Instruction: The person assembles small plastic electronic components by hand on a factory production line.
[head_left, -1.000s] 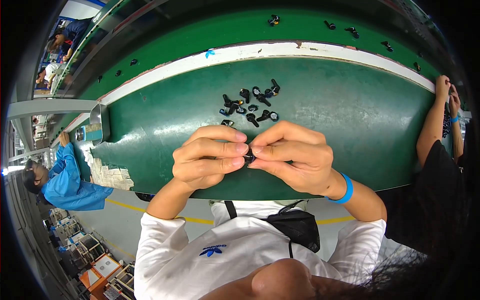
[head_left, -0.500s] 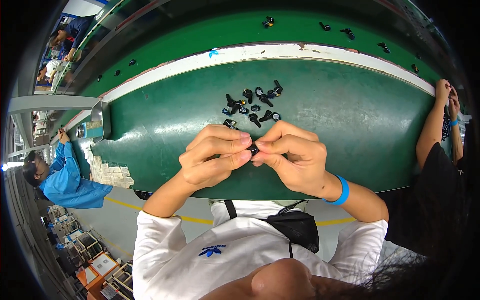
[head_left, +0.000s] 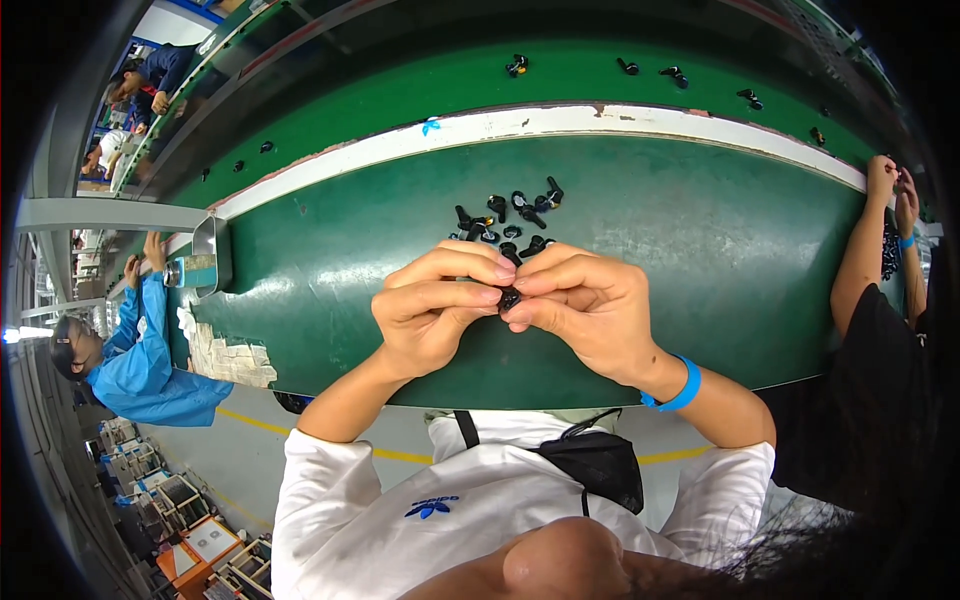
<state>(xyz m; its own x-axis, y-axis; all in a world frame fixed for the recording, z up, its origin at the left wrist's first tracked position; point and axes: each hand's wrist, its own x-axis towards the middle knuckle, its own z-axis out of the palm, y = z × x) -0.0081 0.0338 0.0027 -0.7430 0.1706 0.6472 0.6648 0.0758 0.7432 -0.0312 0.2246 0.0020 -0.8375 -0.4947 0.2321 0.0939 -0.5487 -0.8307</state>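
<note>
Fingertips of my left hand (head_left: 430,305) and my right hand (head_left: 590,305) meet in front of me, above the near part of a green work surface (head_left: 720,260). Both hands are closed in a pinch on one small black earbud (head_left: 509,298), its glossy side partly showing between the fingers. Much of it is hidden by my fingertips. Just beyond my hands lies a loose cluster of black stemmed earbuds (head_left: 497,206), some with shiny or gold-coloured parts. My fingers cover the nearest of the cluster.
Past a white rail (head_left: 580,119), a green belt (head_left: 450,85) carries several black earbuds (head_left: 517,66). A metal bracket with a blue-green box (head_left: 195,270) stands at the left edge, near peeling tape (head_left: 235,360). A person in blue (head_left: 150,360) sits left; another person's arms (head_left: 868,235) reach in at right.
My left fingers have changed their hold and tilted around the earbud. Earbuds on the belt have shifted leftward. The person in blue has raised a hand. The view has tilted slightly.
</note>
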